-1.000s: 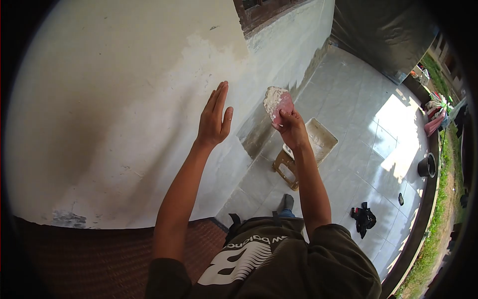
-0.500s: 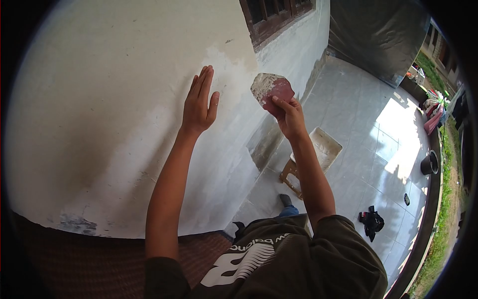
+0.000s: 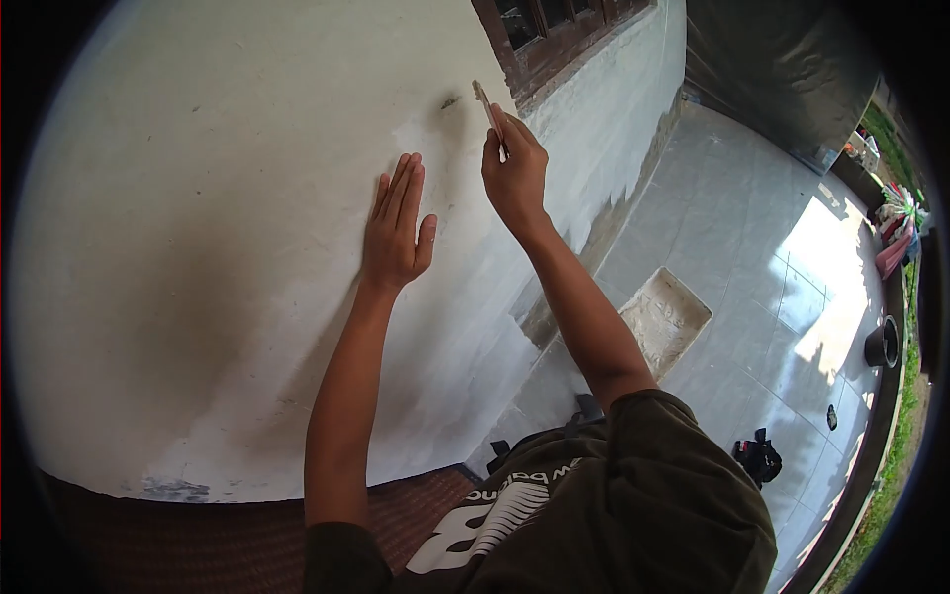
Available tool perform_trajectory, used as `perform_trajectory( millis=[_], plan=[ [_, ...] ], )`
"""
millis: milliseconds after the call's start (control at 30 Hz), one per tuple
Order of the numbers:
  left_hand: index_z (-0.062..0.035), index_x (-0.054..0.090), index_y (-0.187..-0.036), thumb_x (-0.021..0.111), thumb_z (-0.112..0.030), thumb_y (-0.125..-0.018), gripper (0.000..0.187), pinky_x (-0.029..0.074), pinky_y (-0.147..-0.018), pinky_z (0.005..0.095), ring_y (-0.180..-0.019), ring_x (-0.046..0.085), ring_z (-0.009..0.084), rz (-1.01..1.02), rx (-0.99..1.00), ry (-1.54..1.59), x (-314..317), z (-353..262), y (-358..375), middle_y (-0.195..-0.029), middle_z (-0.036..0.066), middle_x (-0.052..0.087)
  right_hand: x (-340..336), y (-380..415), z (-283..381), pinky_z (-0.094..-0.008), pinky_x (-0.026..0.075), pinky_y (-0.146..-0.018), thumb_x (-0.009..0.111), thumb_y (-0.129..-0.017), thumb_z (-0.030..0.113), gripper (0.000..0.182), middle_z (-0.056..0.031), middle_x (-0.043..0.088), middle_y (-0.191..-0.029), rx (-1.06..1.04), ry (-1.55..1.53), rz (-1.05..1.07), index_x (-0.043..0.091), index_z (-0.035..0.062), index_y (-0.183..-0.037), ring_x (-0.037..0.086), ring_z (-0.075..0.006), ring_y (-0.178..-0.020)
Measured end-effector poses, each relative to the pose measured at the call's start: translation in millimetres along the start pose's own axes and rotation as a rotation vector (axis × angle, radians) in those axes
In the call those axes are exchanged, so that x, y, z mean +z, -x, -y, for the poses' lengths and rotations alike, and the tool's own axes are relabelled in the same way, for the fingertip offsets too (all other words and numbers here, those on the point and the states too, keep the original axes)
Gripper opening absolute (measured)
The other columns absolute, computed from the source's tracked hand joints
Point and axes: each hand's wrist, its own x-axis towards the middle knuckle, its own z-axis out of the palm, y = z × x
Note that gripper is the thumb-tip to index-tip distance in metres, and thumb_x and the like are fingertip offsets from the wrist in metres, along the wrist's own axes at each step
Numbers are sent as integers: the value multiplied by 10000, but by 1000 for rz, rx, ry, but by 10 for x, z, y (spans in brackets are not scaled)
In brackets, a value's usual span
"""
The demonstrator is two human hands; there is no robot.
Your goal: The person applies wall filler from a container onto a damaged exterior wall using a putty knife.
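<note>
My right hand [image 3: 517, 178] grips a flat putty spreader [image 3: 483, 100], seen edge-on now, with pale putty on its outer end. It is raised close to the pale wall [image 3: 228, 218], just left of the window frame's lower corner. A small dark chip [image 3: 450, 102] in the plaster lies left of the spreader, within a soft shadow. My left hand [image 3: 398, 233] is stretched out with straight fingers and thumb apart, palm side toward the wall, holding nothing.
A brown wooden window [image 3: 564, 45] is set in the wall at the top. A putty-smeared tray [image 3: 668, 322] stands beyond my right forearm over the grey tiled floor [image 3: 732, 228]. A dark bucket [image 3: 881, 344] and a black bundle [image 3: 758, 457] are at the right. A woven brown surface [image 3: 228, 540] lies below the wall.
My right hand has moved up and left to the wall, turning the spreader from face-on to edge-on. My left hand stays outstretched, slightly lower in view. The view has shifted a little.
</note>
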Motion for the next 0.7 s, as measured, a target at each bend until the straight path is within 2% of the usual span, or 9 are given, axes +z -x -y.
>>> perform_trajectory(
  millis=[33,133,200,333,533,600,633,667,700],
  plan=[
    [42,332,-1492,410,-210,-990,567,225,-1197,488,-1454,342,316,-5,3,-16,3,16,27,-1537,187,396,92,18,-49,-396,560,-827,591,-864,-64,334,-222,668,-1146,0,19,10,642,-42,-1193,677,-370,-1007],
    [48,326,-1492,398,-221,-992,572,217,-1198,487,-1453,343,330,-31,27,-15,5,45,93,-1538,198,390,365,129,-107,-372,565,-848,594,-872,-58,353,-227,660,-1193,-85,167,-71,642,-24,-1219,686,-352,-1017],
    [50,325,-1491,392,-227,-994,572,213,-1199,488,-1450,345,339,-55,36,-7,-14,60,114,-1537,207,389,519,253,-51,-404,547,-918,607,-846,-72,387,-246,615,-1266,-25,146,-19,635,-20,-1228,631,-390,-1123],
    [88,272,-1492,334,-251,-1014,589,162,-1201,505,-1451,317,400,-60,69,12,-139,71,152,-1531,266,358,629,473,102,-406,539,-943,607,-839,-87,395,-246,611,-1273,-35,157,-43,635,-25,-1228,613,-394,-1158],
    [63,303,-1491,358,-250,-1006,580,189,-1200,495,-1448,338,368,-74,75,-1,-202,93,147,-1538,229,372,302,816,349,-391,531,-969,584,-821,-142,433,-234,619,-1273,-4,-33,105,639,-17,-1232,611,-375,-1184],
    [49,330,-1487,379,-240,-998,571,208,-1201,485,-1449,349,341,-82,73,-7,-194,91,143,-1542,202,384,152,799,362,-383,558,-917,576,-815,-147,462,-239,623,-1253,33,-187,115,623,-13,-1254,630,-369,-1162],
    [47,330,-1488,382,-238,-996,571,210,-1200,484,-1450,348,335,-67,64,-22,-186,91,147,-1542,196,386,158,665,291,-343,565,-871,565,-828,-152,484,-222,638,-1218,66,-220,43,616,4,-1283,670,-329,-1089],
    [45,331,-1489,385,-236,-994,572,212,-1200,483,-1452,347,329,-52,56,-38,-180,91,150,-1543,189,388,165,520,219,-318,569,-772,587,-832,-131,457,-199,630,-1160,68,-131,-49,624,-3,-1270,683,-304,-972],
    [45,331,-1489,385,-236,-994,572,212,-1200,483,-1452,347,329,-54,61,-38,-178,90,150,-1543,189,388,199,386,128,-332,557,-768,589,-834,-124,446,-189,615,-1138,107,-109,-92,625,-7,-1263,660,-306,-958]
  ],
)
